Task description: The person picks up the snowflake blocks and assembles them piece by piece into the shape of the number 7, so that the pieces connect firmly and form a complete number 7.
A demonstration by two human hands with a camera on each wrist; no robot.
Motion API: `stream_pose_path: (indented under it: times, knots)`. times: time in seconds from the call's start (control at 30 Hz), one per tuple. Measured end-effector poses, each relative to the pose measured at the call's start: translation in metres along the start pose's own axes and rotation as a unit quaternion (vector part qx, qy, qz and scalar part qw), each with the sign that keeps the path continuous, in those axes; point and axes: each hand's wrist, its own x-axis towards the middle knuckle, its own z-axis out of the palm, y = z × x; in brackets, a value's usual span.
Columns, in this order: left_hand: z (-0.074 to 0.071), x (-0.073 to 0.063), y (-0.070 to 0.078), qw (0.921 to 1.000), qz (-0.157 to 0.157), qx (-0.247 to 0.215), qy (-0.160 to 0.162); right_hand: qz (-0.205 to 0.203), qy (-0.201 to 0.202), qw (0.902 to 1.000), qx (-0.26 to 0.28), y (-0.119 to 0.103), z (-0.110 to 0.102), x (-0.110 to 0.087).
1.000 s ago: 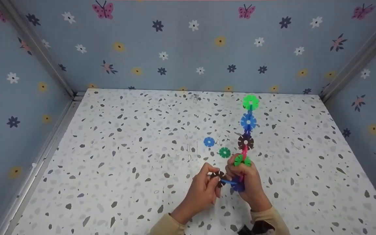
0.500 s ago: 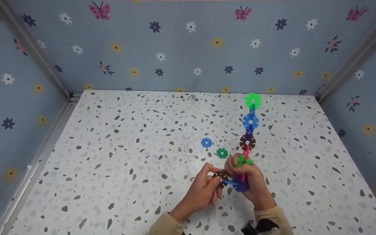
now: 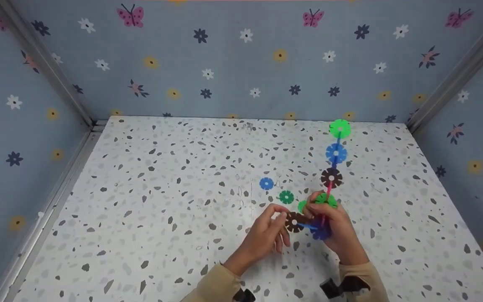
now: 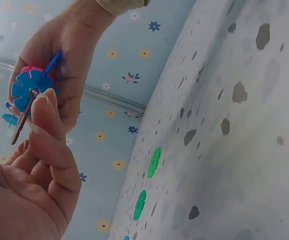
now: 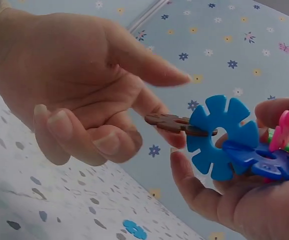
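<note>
A chain of notched plastic snowflake discs runs from the right hand [image 3: 344, 233] toward the far side of the table. That hand grips the chain around a green disc [image 3: 325, 199], with a dark blue disc [image 5: 279, 169] and pink disc [image 5: 282, 131] at its palm. A light blue disc [image 5: 244, 117] slots into the dark blue one, and a brown disc [image 5: 169, 122] sticks out from it. In the right wrist view the left hand [image 5: 79, 85] has its thumb lifted off; its index finger lies beside the brown disc, perhaps touching.
Loose discs lie on the speckled table [image 3: 162, 201]: a blue disc [image 3: 262, 183], a dark green disc [image 3: 282, 197] and a bright green disc [image 3: 302, 206] partly behind the right hand. Flower-patterned panels [image 3: 233, 54] stand at the back and sides.
The left thumb and fingers have come off the brown disc. The right hand and chain have shifted right and slightly away, uncovering a loose bright green disc.
</note>
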Motion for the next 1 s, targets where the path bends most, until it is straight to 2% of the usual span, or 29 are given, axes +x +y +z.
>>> stream_pose_path:
  times: [0.13,0.23,0.3,0.4,0.47,0.5,0.6,0.7,0.8,0.83,0.87,0.9,1.0]
  knots:
    - [-0.004,0.020,-0.007,0.9982,0.001,0.039,0.045,-0.015,0.030,0.9994,0.007,-0.010,-0.008,0.001]
    - [-0.002,0.039,-0.015,0.9928,-0.016,0.105,0.055,-0.027,0.014,0.9988,0.038,-0.014,-0.013,0.001]
    - [0.001,0.051,-0.020,0.9830,-0.018,0.177,0.044,-0.039,-0.011,0.9977,0.055,-0.015,-0.015,0.001]
    - [0.009,0.067,-0.029,0.9556,-0.011,0.294,0.017,-0.045,-0.044,0.9948,0.081,-0.014,-0.017,0.002]
    - [0.016,0.074,-0.033,0.9406,-0.002,0.339,-0.008,-0.045,-0.063,0.9927,0.092,-0.013,-0.018,0.003]
    - [0.019,0.077,-0.035,0.9360,0.001,0.352,-0.017,-0.043,-0.069,0.9921,0.096,-0.012,-0.018,0.003]
    - [0.028,0.079,-0.040,0.9344,0.006,0.354,-0.037,-0.033,-0.081,0.9898,0.113,-0.010,-0.018,0.001]
    - [0.034,0.079,-0.042,0.9301,-0.007,0.366,-0.033,-0.029,-0.110,0.9862,0.121,-0.008,-0.018,-0.001]
    - [0.037,0.081,-0.042,0.9078,-0.031,0.417,-0.031,-0.030,-0.150,0.9804,0.124,-0.007,-0.019,-0.001]
    - [0.036,0.082,-0.041,0.9027,-0.040,0.427,-0.032,-0.033,-0.165,0.9777,0.126,-0.007,-0.020,-0.001]
    - [0.036,0.082,-0.040,0.9026,-0.053,0.426,-0.032,-0.034,-0.180,0.9745,0.130,-0.006,-0.021,-0.001]
    - [0.035,0.081,-0.040,0.9058,-0.067,0.417,-0.026,-0.035,-0.191,0.9720,0.131,-0.006,-0.022,-0.001]
    - [0.030,0.076,-0.039,0.9273,-0.087,0.364,-0.012,-0.038,-0.213,0.9667,0.136,-0.005,-0.024,-0.001]
